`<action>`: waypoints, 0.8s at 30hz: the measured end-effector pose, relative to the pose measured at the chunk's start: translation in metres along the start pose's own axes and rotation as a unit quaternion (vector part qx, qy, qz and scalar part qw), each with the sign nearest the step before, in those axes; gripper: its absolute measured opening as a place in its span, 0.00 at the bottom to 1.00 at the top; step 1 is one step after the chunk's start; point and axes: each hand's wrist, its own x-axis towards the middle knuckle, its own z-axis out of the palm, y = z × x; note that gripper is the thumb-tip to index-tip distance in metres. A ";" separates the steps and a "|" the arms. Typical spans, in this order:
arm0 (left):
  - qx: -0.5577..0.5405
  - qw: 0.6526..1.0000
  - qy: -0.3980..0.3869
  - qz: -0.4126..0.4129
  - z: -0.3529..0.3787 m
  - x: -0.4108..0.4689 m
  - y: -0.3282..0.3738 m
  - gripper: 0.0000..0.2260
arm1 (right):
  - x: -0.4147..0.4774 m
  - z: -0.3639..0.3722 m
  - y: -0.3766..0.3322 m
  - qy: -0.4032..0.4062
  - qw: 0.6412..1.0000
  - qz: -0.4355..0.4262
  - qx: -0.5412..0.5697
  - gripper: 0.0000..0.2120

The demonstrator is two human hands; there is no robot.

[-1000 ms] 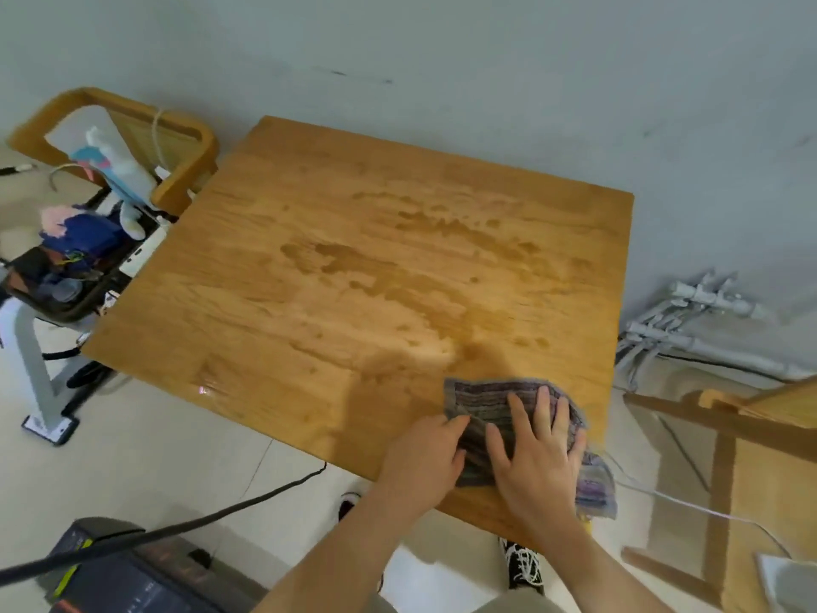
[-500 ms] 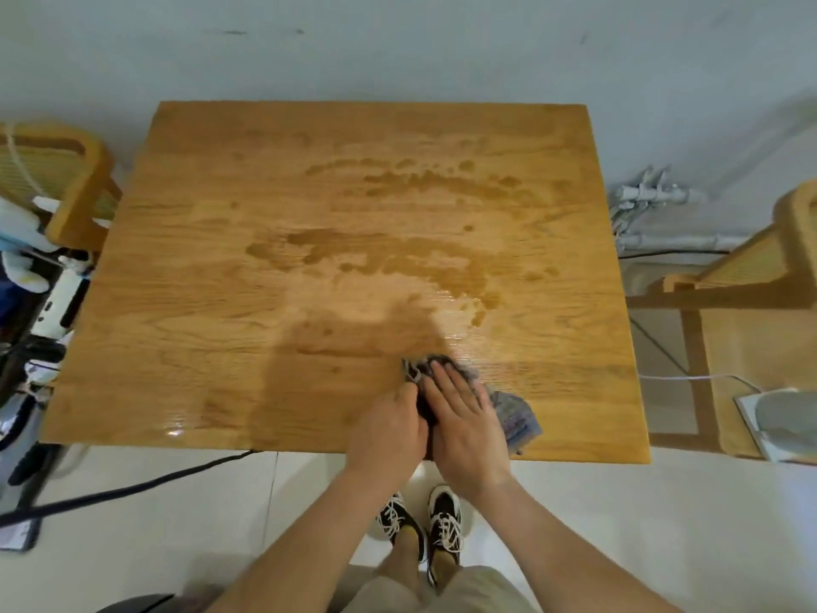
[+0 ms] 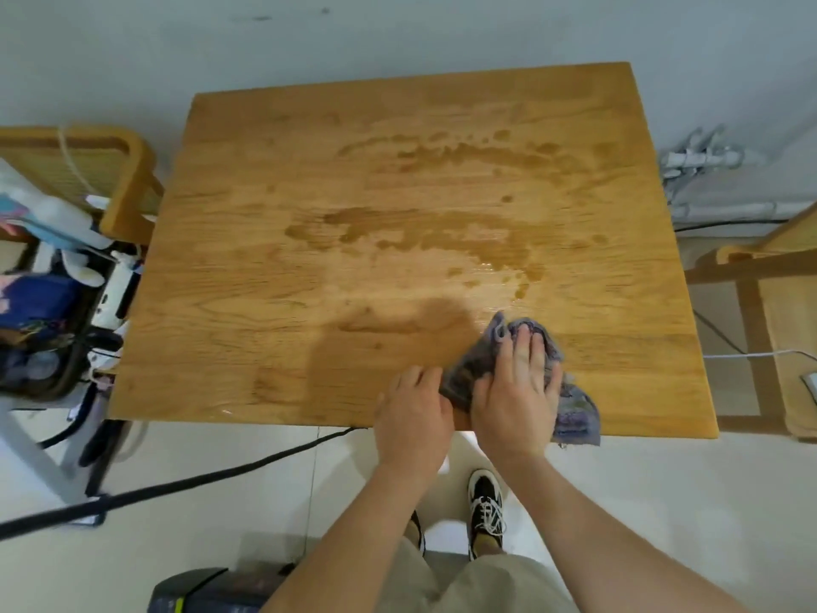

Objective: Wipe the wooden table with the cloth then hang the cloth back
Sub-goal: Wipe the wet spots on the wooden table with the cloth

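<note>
Cloth (image 3: 577,411), greyish purple and rumpled, lies on the wooden table (image 3: 274,276) in the lower right part of the frame, close to the near edge. One corner hangs just over that edge, and a fold is pushed up at its far side.

The right hand (image 3: 515,391) lies flat on top of the cloth, palm down. Its fingers (image 3: 526,347) are straight and close together and press the fabric onto the wood. The left hand (image 3: 413,409) sits just beside it, touching the cloth's left edge with its knuckles up and fingers bent under. Their tips are hidden, so whether they pinch the fabric cannot be told.

Dark wet patches (image 3: 424,232) spread across the middle and the upper part of the tabletop, well apart from the cloth.

At the left of the frame a wooden chair (image 3: 128,179) stands loaded with clutter. A second wooden chair (image 3: 751,263) is at the right edge, and white pipes (image 3: 698,157) run along the wall above it. A black cable (image 3: 177,484) crosses the pale floor at the lower left. The person's black and white shoes (image 3: 486,511) show below the table edge, between the forearms.
</note>
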 end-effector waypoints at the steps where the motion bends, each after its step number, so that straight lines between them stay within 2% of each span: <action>1: -0.014 1.000 0.003 -0.016 -0.006 0.003 -0.005 0.14 | -0.007 0.008 -0.020 -0.007 0.999 -0.034 -0.006 0.30; 5: -0.057 0.997 0.009 -0.050 -0.020 0.010 -0.046 0.13 | -0.019 0.027 -0.079 -0.029 0.997 -0.076 0.000 0.28; 8: -0.068 0.997 0.005 -0.022 -0.035 0.010 -0.085 0.17 | -0.011 0.018 -0.057 -0.032 0.990 -0.129 -0.037 0.28; 9: -0.084 0.996 0.007 -0.032 -0.042 0.010 -0.100 0.17 | -0.008 0.015 -0.046 -0.026 0.992 -0.116 -0.040 0.28; 11: -0.108 0.991 0.032 -0.066 -0.056 0.015 -0.137 0.17 | 0.001 0.009 -0.043 0.001 1.000 -0.001 -0.021 0.29; 13: -0.105 0.987 0.072 -0.096 -0.069 0.019 -0.182 0.16 | 0.006 0.020 -0.078 0.030 0.993 0.118 -0.005 0.30; 14: -0.107 0.984 0.088 -0.110 -0.077 0.021 -0.206 0.15 | 0.004 0.028 -0.107 0.031 0.991 0.130 -0.001 0.30; 15: -0.109 0.982 0.097 -0.122 -0.085 0.023 -0.229 0.15 | -0.002 0.038 -0.139 0.024 0.994 0.103 -0.004 0.30; 17: -0.095 0.981 0.101 -0.138 -0.097 0.024 -0.270 0.14 | -0.020 0.063 -0.207 -0.004 1.000 -0.002 -0.010 0.30; 20: -0.019 0.990 0.094 -0.101 -0.105 0.030 -0.309 0.16 | -0.048 0.095 -0.294 -0.047 0.987 -0.153 -0.028 0.31; 22: 0.009 0.994 0.091 -0.052 -0.105 0.035 -0.323 0.16 | -0.054 0.102 -0.311 -0.093 0.968 -0.230 -0.034 0.31; 24: 0.005 0.994 0.106 -0.019 -0.107 0.039 -0.332 0.14 | -0.045 0.093 -0.281 -0.080 0.959 -0.265 -0.068 0.30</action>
